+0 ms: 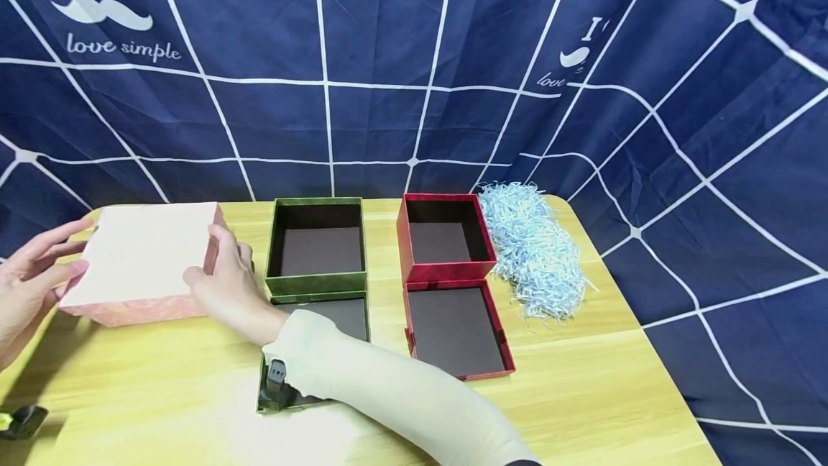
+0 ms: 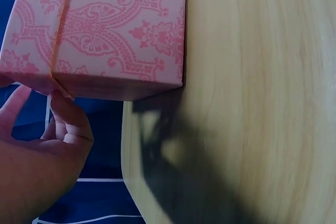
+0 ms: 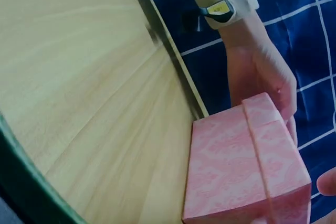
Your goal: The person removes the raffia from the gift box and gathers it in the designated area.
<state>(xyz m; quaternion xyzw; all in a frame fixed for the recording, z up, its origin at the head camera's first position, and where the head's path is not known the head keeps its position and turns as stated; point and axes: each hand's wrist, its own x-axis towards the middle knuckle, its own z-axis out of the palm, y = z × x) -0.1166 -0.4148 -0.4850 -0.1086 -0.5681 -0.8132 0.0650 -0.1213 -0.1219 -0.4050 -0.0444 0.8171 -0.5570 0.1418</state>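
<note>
A pink patterned box (image 1: 145, 254) sits at the far left of the table, between both hands. My left hand (image 1: 32, 282) holds its left side, thumb toward the front and fingers farther back. In the left wrist view, the thumb of this hand (image 2: 47, 163) touches the box's edge beside a thin orange line (image 2: 60, 35) that runs across the patterned side. My right hand (image 1: 228, 282) grips the box's right side, thumb at the near part and fingers on the far part. In the right wrist view only a bit of the right hand (image 3: 328, 182) shows.
Under the right forearm lies a shallow green tray (image 1: 343, 315), partly hidden; an open green box (image 1: 317, 282) stands behind it. An open red box (image 1: 449, 272) and a shallow red tray (image 1: 459, 329) are farther right. Blue shredded paper (image 1: 537, 250) lies beside them.
</note>
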